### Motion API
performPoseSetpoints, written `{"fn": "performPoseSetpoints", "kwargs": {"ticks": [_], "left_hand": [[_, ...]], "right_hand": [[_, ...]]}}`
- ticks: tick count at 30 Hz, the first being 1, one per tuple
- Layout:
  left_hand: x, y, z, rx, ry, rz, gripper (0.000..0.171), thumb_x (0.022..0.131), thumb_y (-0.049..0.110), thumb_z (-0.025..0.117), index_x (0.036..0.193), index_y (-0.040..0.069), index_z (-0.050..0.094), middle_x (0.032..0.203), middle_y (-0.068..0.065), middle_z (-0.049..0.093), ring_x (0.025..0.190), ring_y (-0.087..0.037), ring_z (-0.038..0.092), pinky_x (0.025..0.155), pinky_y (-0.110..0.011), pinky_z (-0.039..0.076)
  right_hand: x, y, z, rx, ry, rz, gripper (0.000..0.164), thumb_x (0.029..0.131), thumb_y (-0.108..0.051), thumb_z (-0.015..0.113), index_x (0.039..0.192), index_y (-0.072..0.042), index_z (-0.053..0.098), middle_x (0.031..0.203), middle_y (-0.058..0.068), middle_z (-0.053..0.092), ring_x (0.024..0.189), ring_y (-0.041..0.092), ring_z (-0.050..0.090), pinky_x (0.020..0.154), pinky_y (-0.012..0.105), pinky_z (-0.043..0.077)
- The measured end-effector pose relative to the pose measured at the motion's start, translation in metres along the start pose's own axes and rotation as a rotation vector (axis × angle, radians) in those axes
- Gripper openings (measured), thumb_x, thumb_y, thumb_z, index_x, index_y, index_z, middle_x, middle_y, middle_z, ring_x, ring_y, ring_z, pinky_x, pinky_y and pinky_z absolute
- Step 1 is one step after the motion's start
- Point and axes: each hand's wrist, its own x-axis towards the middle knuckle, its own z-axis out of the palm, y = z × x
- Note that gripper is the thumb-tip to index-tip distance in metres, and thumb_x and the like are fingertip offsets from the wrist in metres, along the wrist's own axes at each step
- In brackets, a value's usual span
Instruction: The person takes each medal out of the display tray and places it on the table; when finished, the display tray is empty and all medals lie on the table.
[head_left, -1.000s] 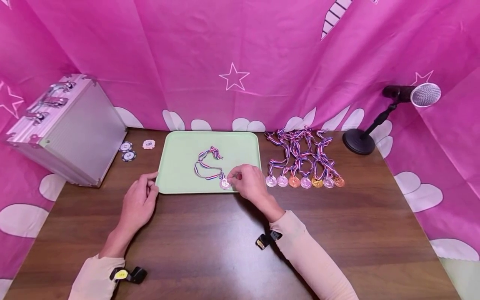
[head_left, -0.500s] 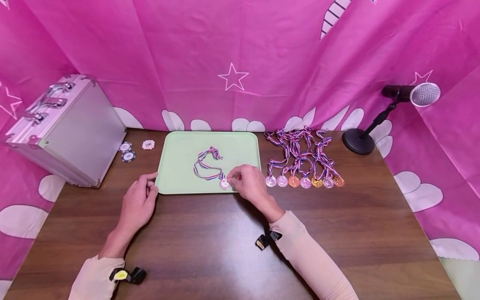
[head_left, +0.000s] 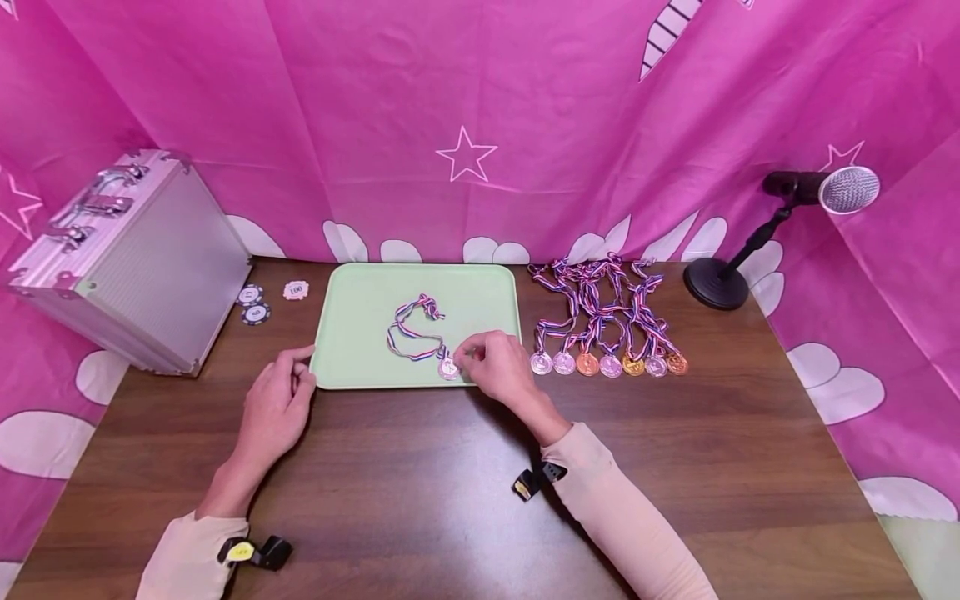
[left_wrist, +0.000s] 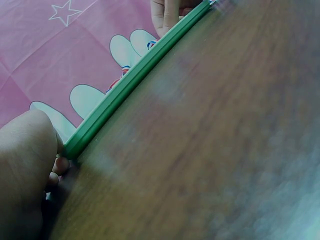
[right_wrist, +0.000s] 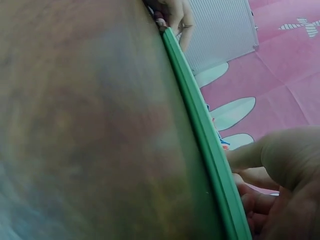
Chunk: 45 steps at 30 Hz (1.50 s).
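Observation:
A silver-coloured medal (head_left: 447, 367) lies near the front edge of the pale green tray (head_left: 352, 325), its striped ribbon (head_left: 392, 337) looped behind it. My right hand (head_left: 495, 364) pinches the medal's right edge between thumb and fingers. At the tray's front left corner, my left hand (head_left: 277, 404) rests with loosely bent fingers touching the edge. Seen from the left wrist, the tray (left_wrist: 130, 82) is edge-on, with the left hand (left_wrist: 25, 160) at its near end. In the right wrist view the right hand (right_wrist: 285, 175) hides the medal.
Right of the tray, several medals (head_left: 588, 364) lie in a row, their ribbons (head_left: 600, 308) bunched behind. A microphone on a stand (head_left: 717, 282) is at the back right. A silver case (head_left: 165, 258) stands left, beside black poker chips (head_left: 257, 313) and a pink chip (head_left: 296, 290).

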Motion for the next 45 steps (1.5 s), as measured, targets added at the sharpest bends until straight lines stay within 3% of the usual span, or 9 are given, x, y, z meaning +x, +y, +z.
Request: {"fn": "performPoseSetpoints", "kwargs": {"ticks": [5,10,16,24,31,35,40,45], "left_hand": [[0.0,-0.001,0.0,-0.002,-0.004,-0.002,0.037,0.107,0.004,0.057,0.143,-0.001,0.064,0.096,-0.011,0.063,0.093,-0.029,0.055,0.081,-0.043,0.036],[0.0,0.0,0.0,-0.002,-0.002,0.001,0.037,0.106,0.003,0.058,0.143,-0.001,0.064,0.095,-0.012,0.063,0.093,-0.029,0.055,0.081,-0.041,0.036],[-0.001,0.0,0.0,-0.006,0.001,0.003,0.037,0.106,0.003,0.058,0.142,-0.001,0.064,0.095,-0.012,0.063,0.092,-0.028,0.055,0.081,-0.041,0.035],[-0.002,-0.001,-0.001,0.0,-0.009,-0.007,0.037,0.107,0.004,0.057,0.143,-0.001,0.063,0.096,-0.012,0.063,0.092,-0.029,0.055,0.081,-0.04,0.035],[-0.002,0.0,-0.001,0.002,-0.012,-0.015,0.038,0.107,0.005,0.058,0.144,-0.001,0.063,0.096,-0.012,0.063,0.092,-0.028,0.055,0.081,-0.039,0.035],[-0.002,-0.001,-0.002,0.003,-0.014,-0.022,0.038,0.107,0.005,0.057,0.144,0.0,0.063,0.096,-0.011,0.063,0.093,-0.028,0.054,0.081,-0.039,0.035],[-0.001,0.0,-0.002,0.005,-0.02,-0.021,0.038,0.108,0.005,0.057,0.145,-0.001,0.063,0.096,-0.012,0.062,0.093,-0.029,0.055,0.081,-0.04,0.035],[0.0,-0.001,-0.001,0.007,-0.024,-0.02,0.038,0.108,0.004,0.057,0.145,-0.001,0.062,0.096,-0.011,0.062,0.093,-0.029,0.055,0.081,-0.042,0.036]], "right_hand": [[0.003,0.005,0.0,0.052,-0.065,0.026,0.011,0.092,-0.044,0.091,0.09,-0.035,0.087,0.062,-0.017,0.062,0.06,0.006,0.059,0.059,0.032,0.045],[-0.002,-0.008,-0.004,-0.009,-0.053,0.04,0.031,0.08,-0.058,0.096,0.091,-0.032,0.084,0.065,-0.012,0.061,0.061,0.01,0.058,0.061,0.034,0.045],[-0.006,-0.016,0.002,-0.085,0.015,0.059,0.035,0.073,-0.052,0.103,0.088,-0.031,0.079,0.073,-0.014,0.061,0.069,0.009,0.059,0.065,0.035,0.047],[-0.006,-0.018,0.003,-0.05,0.014,0.07,0.034,0.076,-0.042,0.103,0.093,-0.028,0.077,0.088,-0.013,0.066,0.081,0.008,0.062,0.076,0.036,0.051],[-0.015,-0.04,-0.027,0.154,-0.027,-0.013,0.016,0.093,-0.01,0.086,0.098,-0.013,0.072,0.082,-0.002,0.072,0.071,0.01,0.066,0.073,0.031,0.053],[-0.017,-0.051,-0.045,0.277,-0.06,-0.005,0.007,0.097,-0.002,0.081,0.1,-0.006,0.076,0.082,0.003,0.077,0.066,0.012,0.07,0.066,0.026,0.053],[-0.018,-0.06,-0.069,0.509,-0.041,0.039,0.014,0.096,0.002,0.081,0.109,0.001,0.08,0.086,0.011,0.08,0.07,0.035,0.077,0.06,0.031,0.058],[-0.027,-0.074,-0.108,0.69,0.019,-0.004,0.02,0.096,0.006,0.079,0.117,0.008,0.079,0.092,0.019,0.081,0.066,0.023,0.077,0.059,0.028,0.057]]}}
